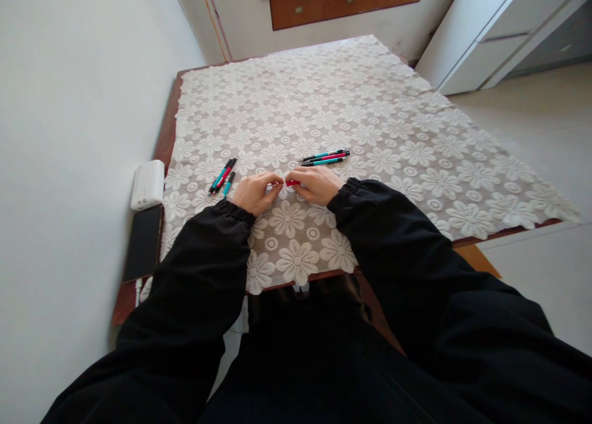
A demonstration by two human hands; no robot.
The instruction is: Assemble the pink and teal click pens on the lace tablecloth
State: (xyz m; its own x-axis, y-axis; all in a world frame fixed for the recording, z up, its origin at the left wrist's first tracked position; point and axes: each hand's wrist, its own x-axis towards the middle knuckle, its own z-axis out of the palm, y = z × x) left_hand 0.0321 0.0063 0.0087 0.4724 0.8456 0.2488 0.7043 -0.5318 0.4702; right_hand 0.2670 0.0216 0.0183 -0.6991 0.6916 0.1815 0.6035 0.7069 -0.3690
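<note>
Over the lace tablecloth [296,260], my left hand [253,193] and my right hand [319,184] meet almost fingertip to fingertip. My right hand is closed on a short red pen part [292,182], mostly covered by the fingers. The thumb and forefinger of my left hand are pinched together at a small pale bit, too small to make out. Just beyond my left hand lie a teal-and-black pen [220,175], a red-and-black pen [226,176] and a shorter teal piece with a black end [229,184]. Behind my right hand, teal and red pens [327,157] lie side by side.
At the left table edge, a white charger block [148,185] stands beside a dark phone [143,244] with a white cable [138,291]. A white wall [83,134] runs close along the left. Wooden drawers [346,3] and a white cabinet [476,35] are farther back.
</note>
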